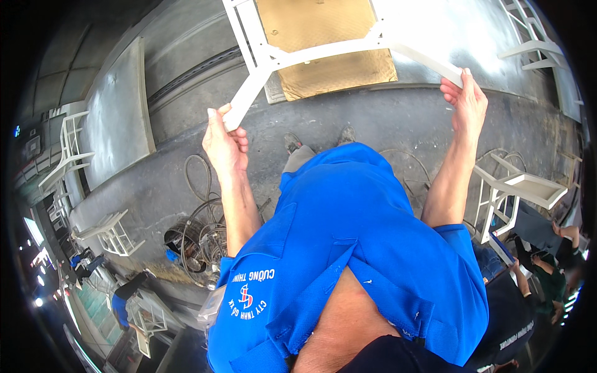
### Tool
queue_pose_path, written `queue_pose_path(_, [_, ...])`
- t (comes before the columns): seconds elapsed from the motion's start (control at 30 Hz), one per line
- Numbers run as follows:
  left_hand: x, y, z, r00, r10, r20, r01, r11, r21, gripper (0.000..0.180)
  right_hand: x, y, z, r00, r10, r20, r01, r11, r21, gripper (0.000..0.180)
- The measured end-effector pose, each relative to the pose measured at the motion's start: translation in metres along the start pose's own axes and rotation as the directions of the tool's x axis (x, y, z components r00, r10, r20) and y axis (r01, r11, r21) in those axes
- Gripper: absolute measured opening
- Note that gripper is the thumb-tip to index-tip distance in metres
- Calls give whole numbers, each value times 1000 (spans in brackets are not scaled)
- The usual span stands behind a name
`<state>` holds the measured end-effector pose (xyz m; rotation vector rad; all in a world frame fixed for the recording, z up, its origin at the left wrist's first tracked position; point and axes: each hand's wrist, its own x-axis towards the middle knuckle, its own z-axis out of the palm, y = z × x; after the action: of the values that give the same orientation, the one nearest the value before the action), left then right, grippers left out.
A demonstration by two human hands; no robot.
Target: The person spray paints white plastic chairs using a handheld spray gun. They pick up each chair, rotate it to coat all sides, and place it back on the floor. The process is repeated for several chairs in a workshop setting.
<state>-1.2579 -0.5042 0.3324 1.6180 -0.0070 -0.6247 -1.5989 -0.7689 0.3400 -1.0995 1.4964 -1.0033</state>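
both hands hold the white chair frame [323, 53] up by its leg ends: left hand [225, 144] clamped on one, right hand [465, 102] closed around the other, steadying it over the cardboard sheet [323, 43].

A white and red logo [247, 297] with white lettering sits on the chest of the blue shirt [348, 248], low in the view. At the far left edge a small glowing screen [33, 231] shows, too blurred to tell more. No packages show.

White chair frame [323, 53], legs splayed, upside-down
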Motion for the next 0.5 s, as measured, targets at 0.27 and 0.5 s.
queue_pose_path(0.27, [2, -36, -12, 990, -141, -8, 140, 989, -47, 34, -3, 33, -4, 993, 114, 2, -114, 993, -8, 45])
queue_pose_path(0.5, [-6, -97, -18, 981, -192, 24, 193, 979, -71, 34, 3, 88, -28, 981, 196, 10, -196, 980, 38, 46])
